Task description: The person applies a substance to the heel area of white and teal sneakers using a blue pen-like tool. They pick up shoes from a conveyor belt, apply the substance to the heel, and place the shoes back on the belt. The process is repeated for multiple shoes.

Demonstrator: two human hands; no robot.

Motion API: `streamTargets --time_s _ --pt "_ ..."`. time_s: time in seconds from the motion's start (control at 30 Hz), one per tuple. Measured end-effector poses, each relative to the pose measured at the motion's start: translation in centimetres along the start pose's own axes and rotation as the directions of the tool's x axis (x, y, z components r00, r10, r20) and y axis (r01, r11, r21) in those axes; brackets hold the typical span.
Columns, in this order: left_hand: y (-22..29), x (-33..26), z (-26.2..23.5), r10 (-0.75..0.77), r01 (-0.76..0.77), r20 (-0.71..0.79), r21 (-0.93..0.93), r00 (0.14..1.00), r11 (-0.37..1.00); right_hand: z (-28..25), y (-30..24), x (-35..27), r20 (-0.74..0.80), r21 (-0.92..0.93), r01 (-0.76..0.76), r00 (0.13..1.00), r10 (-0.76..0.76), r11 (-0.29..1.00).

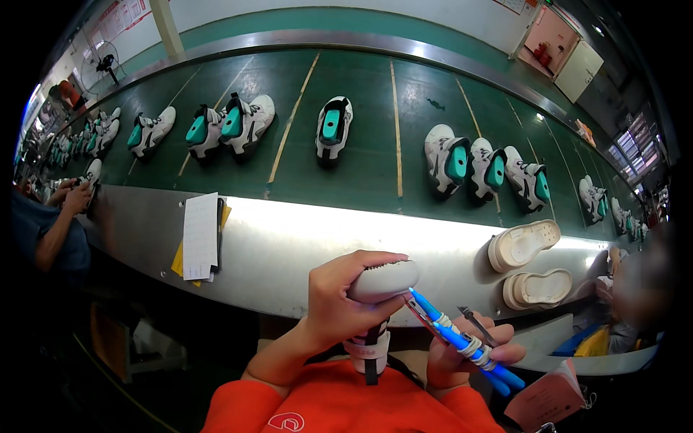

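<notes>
My left hand [333, 294] is wrapped round a white and grey shoe [384, 281], its toe pointing away from me and its strap end hanging against my orange shirt. In my right hand [451, 361] are blue pens [462, 340] with pale bands wound round them. One blue tip touches or nearly touches the shoe's edge beside the toe. A slim dark tool [476, 326] sticks out between the fingers of that same hand; its kind I cannot make out. A thin reddish, metallic piece lies alongside the pens, partly hidden.
A steel ledge [289, 238] edges a green conveyor belt [361, 195] carrying several white shoes with teal inserts, one shoe [333, 130] straight ahead. Cream soles [538, 287] sit on the ledge at right, paper sheets [201, 234] at left. Other people work at both sides. A pink booklet [547, 397] is lower right.
</notes>
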State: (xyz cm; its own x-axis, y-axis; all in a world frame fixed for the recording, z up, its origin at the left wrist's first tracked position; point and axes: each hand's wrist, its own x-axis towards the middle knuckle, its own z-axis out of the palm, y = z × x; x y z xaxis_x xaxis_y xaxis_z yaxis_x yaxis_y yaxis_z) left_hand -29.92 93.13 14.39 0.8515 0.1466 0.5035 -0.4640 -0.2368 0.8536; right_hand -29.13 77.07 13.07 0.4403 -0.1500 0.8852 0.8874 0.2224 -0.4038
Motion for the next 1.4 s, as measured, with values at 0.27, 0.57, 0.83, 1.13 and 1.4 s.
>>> streamTargets --time_s 0.27,0.57,0.83,1.13,1.4 --pt "-0.1 -0.2 -0.7 0.007 -0.007 0.020 -0.003 1.000 1.000 0.3 0.6 -0.1 -0.055 0.203 0.071 0.997 -0.061 0.977" --pt "-0.2 -0.3 -1.2 0.000 0.001 0.040 -0.018 0.999 1.000 0.9 0.3 -0.1 -0.037 0.189 0.038 0.999 -0.031 0.981" --pt "-0.2 -0.1 -1.9 0.027 -0.025 0.059 -0.026 0.998 0.999 1.4 0.0 -0.1 -0.044 0.202 0.014 0.999 -0.005 0.979" --pt "-0.1 -0.2 -2.1 0.072 -0.072 0.064 0.008 0.995 0.997 1.8 -2.6 3.2 -0.105 -0.377 -0.266 0.964 0.244 0.887" --pt "-1.7 1.6 -2.6 0.028 -0.029 0.014 0.075 1.000 0.997 1.0 -2.5 3.2 -0.261 -0.472 -0.193 0.963 0.073 0.860"
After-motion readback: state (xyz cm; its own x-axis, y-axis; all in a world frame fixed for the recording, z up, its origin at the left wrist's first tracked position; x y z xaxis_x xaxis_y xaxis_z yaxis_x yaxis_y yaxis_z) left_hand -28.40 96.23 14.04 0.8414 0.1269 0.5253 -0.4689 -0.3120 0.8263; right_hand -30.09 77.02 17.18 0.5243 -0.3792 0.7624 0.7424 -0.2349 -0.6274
